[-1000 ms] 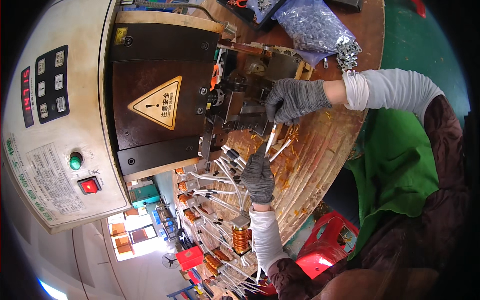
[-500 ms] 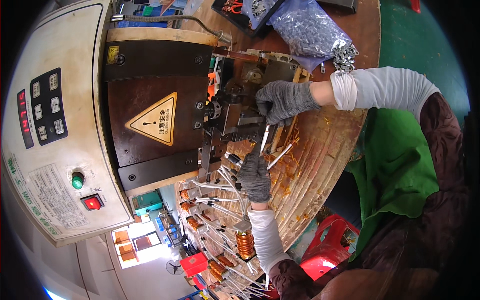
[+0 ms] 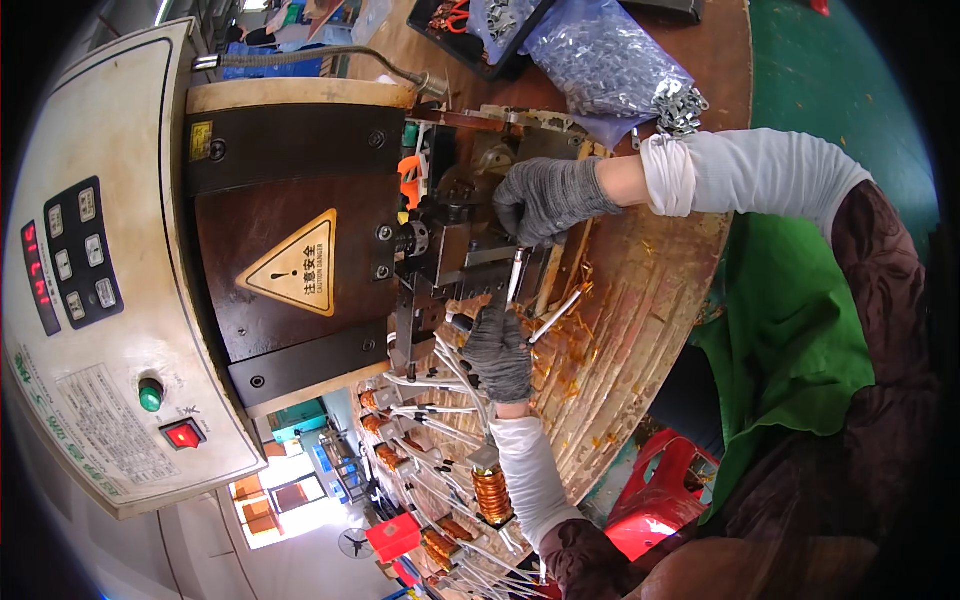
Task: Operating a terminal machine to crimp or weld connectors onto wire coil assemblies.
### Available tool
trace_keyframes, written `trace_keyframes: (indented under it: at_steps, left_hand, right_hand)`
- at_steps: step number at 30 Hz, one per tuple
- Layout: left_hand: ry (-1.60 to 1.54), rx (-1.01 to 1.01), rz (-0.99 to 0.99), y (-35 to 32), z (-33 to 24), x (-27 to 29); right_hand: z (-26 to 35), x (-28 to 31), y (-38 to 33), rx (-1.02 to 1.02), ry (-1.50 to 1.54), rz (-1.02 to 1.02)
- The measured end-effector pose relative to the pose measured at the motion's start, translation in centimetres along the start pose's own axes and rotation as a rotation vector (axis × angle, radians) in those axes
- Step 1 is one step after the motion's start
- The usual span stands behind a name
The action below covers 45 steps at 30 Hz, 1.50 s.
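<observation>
A white-sleeved wire lead (image 3: 515, 280) runs between my two gloved hands at the black metal jaws (image 3: 468, 245) of a press machine. My left hand (image 3: 497, 352), in a grey glove, is closed round the lead's lower part. My right hand (image 3: 552, 198), also gloved in grey, has its fingers curled at the lead's upper end, right beside the jaws. What those fingertips pinch is hidden. A second white lead (image 3: 556, 315) sticks out past my left hand over the worn wooden table (image 3: 620, 340).
The press housing (image 3: 290, 240) fills the left side. A plastic bag of metal terminals (image 3: 610, 65) lies at the top, with loose terminals (image 3: 680, 108) spilling out. Copper coils (image 3: 490, 492) with white leads crowd the bottom. A red stool (image 3: 655, 490) stands beside the table.
The whole view has shifted slightly, with the press a little further left. Both hands stay at the jaws with the white lead between them; their grip looks the same.
</observation>
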State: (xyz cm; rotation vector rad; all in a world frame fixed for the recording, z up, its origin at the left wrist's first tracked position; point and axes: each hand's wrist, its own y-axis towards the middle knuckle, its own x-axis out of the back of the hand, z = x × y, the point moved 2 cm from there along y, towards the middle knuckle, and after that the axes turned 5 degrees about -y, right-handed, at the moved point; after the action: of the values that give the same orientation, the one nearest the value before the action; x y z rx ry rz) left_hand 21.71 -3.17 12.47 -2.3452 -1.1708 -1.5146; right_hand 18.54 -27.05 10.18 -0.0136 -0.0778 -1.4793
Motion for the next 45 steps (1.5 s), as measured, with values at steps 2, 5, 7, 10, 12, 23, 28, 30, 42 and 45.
trace_keyframes:
  at_steps: [2, 5, 7, 10, 12, 23, 28, 30, 42, 45]
  left_hand:
    - [-0.062, 0.064, -0.018, 0.0, 0.5, -0.1]
    - [-0.054, 0.011, -0.044, 0.3, 1.1, -0.4]
    - [-0.061, 0.002, -0.020, 0.4, 1.3, -0.5]
    - [-0.061, -0.032, -0.003, 0.7, 1.3, -0.3]
    - [-0.088, 0.073, 0.024, 0.7, 1.3, -0.2]
    - [-0.060, 0.077, 0.042, 1.2, 1.1, 0.5]
    - [-0.069, -0.045, 0.093, 1.3, 1.5, 1.0]
    - [-0.055, -0.069, 0.115, 1.3, 1.7, 1.2]
    - [-0.062, -0.032, 0.162, 1.1, 2.6, 1.5]
    - [-0.027, 0.007, 0.177, 1.2, 2.3, 1.5]
  right_hand:
    - [-0.1, 0.1, 0.3, 0.027, -0.057, -0.012]
    - [-0.3, 0.3, 0.9, 0.017, -0.060, -0.012]
    - [-0.4, 0.4, 1.1, 0.045, -0.064, -0.007]
    - [-0.7, 0.6, 1.2, 0.007, 0.063, 0.003]
    - [-0.9, 0.6, 1.2, -0.029, 0.125, 0.017]
    - [-0.8, 0.2, 0.9, 0.036, 0.042, -0.111]
    - [-0.6, 0.4, 0.8, 0.008, 0.037, -0.096]
    - [-0.6, 0.4, 0.8, 0.012, 0.038, -0.091]
    - [-0.2, 0.5, 0.9, 0.010, -0.041, -0.075]
    - [-0.1, 0.6, 1.0, 0.089, -0.144, -0.092]
